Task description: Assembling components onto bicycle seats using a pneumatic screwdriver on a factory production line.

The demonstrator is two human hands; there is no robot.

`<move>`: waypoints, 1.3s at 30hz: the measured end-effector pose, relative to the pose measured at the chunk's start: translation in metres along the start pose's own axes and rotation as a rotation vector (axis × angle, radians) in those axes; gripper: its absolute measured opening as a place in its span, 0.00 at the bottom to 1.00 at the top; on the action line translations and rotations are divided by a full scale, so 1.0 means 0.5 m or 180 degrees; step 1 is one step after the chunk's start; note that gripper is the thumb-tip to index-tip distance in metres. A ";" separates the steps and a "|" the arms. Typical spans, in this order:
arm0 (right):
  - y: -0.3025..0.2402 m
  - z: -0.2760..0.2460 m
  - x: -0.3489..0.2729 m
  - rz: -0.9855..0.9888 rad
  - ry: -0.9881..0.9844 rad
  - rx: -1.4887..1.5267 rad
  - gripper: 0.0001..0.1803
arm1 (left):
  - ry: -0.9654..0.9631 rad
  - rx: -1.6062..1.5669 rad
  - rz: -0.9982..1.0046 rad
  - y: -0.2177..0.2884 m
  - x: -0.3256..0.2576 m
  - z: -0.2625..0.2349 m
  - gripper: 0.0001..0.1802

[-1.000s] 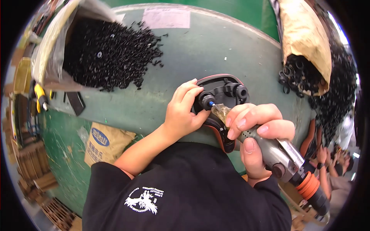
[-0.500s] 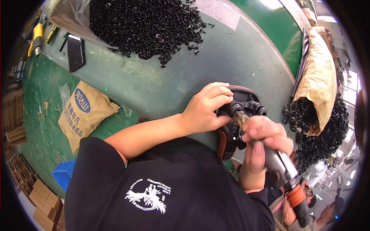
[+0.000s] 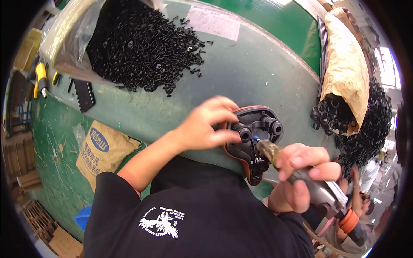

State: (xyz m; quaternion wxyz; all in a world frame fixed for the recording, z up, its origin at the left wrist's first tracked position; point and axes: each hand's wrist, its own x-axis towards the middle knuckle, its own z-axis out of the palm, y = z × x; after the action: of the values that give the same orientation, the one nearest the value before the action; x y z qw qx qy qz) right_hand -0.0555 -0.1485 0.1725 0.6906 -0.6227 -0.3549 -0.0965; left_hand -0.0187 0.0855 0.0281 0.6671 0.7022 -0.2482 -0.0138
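Note:
An upturned bicycle saddle (image 3: pixel 243 150), black underneath with a reddish-brown rim, lies at the table's near edge. Two round black spring-like parts stand out from its wide end. At its left side is my left hand (image 3: pixel 213 122), blurred, thumb and fingers apart; the thumb overlaps one round part, and contact is hard to judge. My right hand (image 3: pixel 307 170) is wrapped around a grey power screwdriver (image 3: pixel 318 191) with an orange ring at its rear. Its brownish nose points at the saddle's middle, where a small blue tip (image 3: pixel 257 138) shows.
A heap of black screws (image 3: pixel 142 47) spills from a clear plastic bag at the far left. Nearby lie a phone (image 3: pixel 84 95) and a yellow-handled tool (image 3: pixel 41 79). To the right, a paper sack (image 3: pixel 347 69) holds black rings. A paper bag (image 3: pixel 105 148) lies on the green floor.
The screwdriver has drawn back slightly from the saddle, baring its blue tip. My left hand has shifted left and loosened around the round part. The whole view has also turned.

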 end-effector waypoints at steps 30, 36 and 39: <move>-0.100 -0.110 -0.106 -0.0634 0.0878 0.0705 0.18 | -0.1376 -0.3414 -0.2020 0.132 0.069 0.135 0.14; -0.106 -0.126 -0.099 -0.0370 0.0979 -0.0270 0.19 | -0.1573 0.1745 0.0842 0.079 0.241 0.091 0.40; -0.095 -0.129 -0.088 -0.0101 0.1108 -0.0380 0.19 | -0.1956 0.1604 0.0595 0.036 0.283 0.094 0.38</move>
State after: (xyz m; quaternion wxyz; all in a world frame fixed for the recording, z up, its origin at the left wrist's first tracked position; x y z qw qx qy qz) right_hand -0.0909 -0.2318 0.1849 0.7018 -0.6308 -0.2334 -0.2346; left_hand 0.0827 -0.0100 0.0841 0.3673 0.7813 -0.4943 -0.1011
